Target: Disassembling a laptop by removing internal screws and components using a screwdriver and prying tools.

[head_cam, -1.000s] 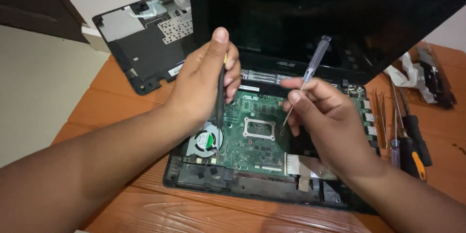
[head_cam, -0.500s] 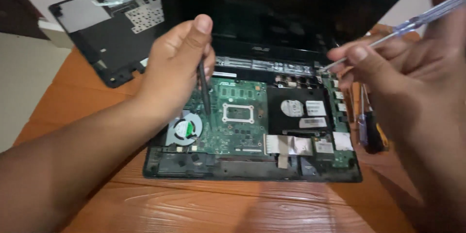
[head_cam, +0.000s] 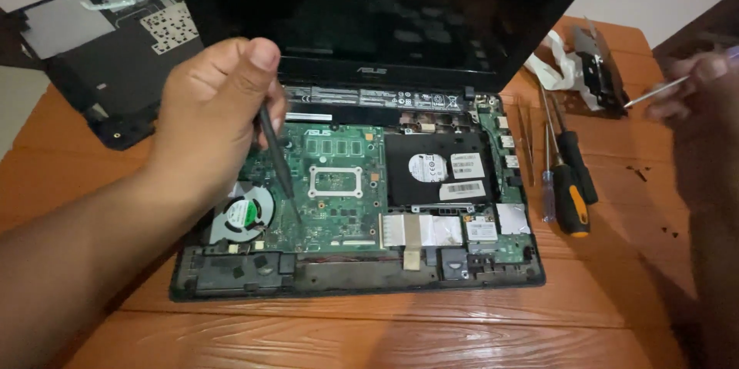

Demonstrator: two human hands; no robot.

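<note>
Two hands are in view over the opened laptop (head_cam: 362, 277), which lies on the orange wooden table (head_cam: 385, 338) with its keyboard deck removed and its dark screen (head_cam: 385, 15) tilted back. Your left hand (head_cam: 212, 119) is closed narrowly around a slim black tool (head_cam: 275, 155), held like a pen; its tip points down at the green motherboard (head_cam: 339, 184), just right of the cooling fan (head_cam: 240, 215) and left of the bare processor socket (head_cam: 336, 182). Whether the tip touches the board cannot be told. Your right hand (head_cam: 693, 88) has left the board since a second ago, when it held its screwdriver against the socket area; it is now well off to the right, blurred, pinching a thin clear-handled screwdriver (head_cam: 654, 92) beside the white bracket and cloth (head_cam: 577, 69). Judged from that shift, the screwdriver work at the socket has paused, and only the black tool remains at the board. Note the hard drive bay (head_cam: 439, 173) to the right of the socket, the spare screwdrivers (head_cam: 566, 176) lying just beside the chassis, and the removed keyboard cover (head_cam: 100, 53) upside down at far left.
</note>
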